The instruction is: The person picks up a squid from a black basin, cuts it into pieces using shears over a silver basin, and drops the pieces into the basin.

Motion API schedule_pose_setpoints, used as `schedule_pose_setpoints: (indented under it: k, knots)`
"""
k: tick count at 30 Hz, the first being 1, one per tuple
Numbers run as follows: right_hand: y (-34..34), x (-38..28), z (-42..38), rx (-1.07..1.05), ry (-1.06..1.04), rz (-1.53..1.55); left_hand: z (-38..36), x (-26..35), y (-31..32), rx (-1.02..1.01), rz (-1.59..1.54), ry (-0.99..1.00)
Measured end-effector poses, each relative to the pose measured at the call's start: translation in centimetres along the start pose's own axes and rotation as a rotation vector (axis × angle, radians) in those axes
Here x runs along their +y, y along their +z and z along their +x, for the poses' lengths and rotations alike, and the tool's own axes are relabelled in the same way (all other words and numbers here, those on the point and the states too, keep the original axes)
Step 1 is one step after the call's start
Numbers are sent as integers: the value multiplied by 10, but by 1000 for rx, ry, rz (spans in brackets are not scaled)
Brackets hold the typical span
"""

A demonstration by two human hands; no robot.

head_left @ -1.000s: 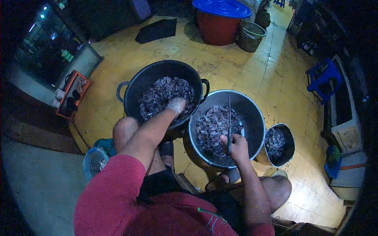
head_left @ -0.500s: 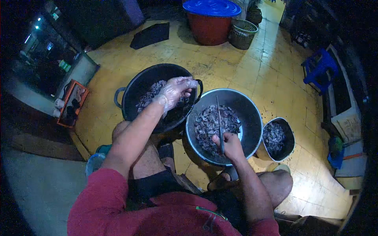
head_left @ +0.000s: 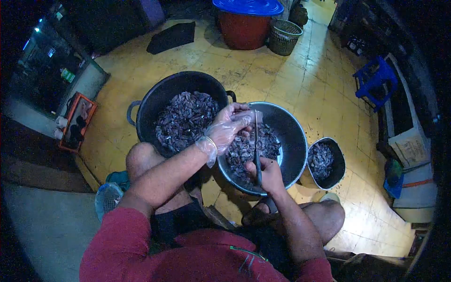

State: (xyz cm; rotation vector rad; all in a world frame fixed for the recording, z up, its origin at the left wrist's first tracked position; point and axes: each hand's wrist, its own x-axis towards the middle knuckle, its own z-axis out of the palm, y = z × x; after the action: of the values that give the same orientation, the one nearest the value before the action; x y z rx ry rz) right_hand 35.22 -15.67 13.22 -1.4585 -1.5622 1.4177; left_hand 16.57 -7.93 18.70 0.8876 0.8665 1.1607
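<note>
My left hand (head_left: 224, 131), in a clear plastic glove, grips a pale pinkish piece of what looks like squid (head_left: 257, 117) over the metal basin's left side. In my bare right hand (head_left: 268, 175) is a knife (head_left: 257, 167), held by its dark handle with the thin blade pointing up and away from me. The blade is against or very close to the piece. Below both hands stands the metal basin (head_left: 299, 134), partly filled with small greyish-purple pieces. On its left, a black two-handled tub (head_left: 149, 105) holds a larger heap of similar pieces (head_left: 183, 120).
A smaller container (head_left: 339, 160) of greyish pieces stands right of the basin. Farther off are a red tub (head_left: 242, 33) with a blue lid, a woven basket (head_left: 285, 37) and a blue stool (head_left: 378, 84). An orange rack (head_left: 77, 122) is at left, a light-blue basket (head_left: 107, 199) beside my leg.
My left hand has moved right and toward me, from above the black tub to the knife blade, with a piece now showing in its fingers. The knife stays upright over the basin.
</note>
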Motion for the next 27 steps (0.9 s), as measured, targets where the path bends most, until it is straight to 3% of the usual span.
schedule_pose_setpoints:
  k: [5,11,15,20,22,27]
  knots:
    - [-2,11,3,-8,-33,-92,10,-5,-14,61,-38,-6]
    - [2,10,2,-11,-23,178,8,-5,-17,-157,246,-77]
    - [-6,12,4,-4,38,66,2,25,-4,-136,370,-165]
    - [-13,-4,4,-34,104,26,15,21,-23,-130,357,-115]
    - [-11,-2,4,-23,90,69,14,15,-21,-81,192,40]
    - [-10,2,4,-40,110,76,10,20,-21,-165,355,-40]
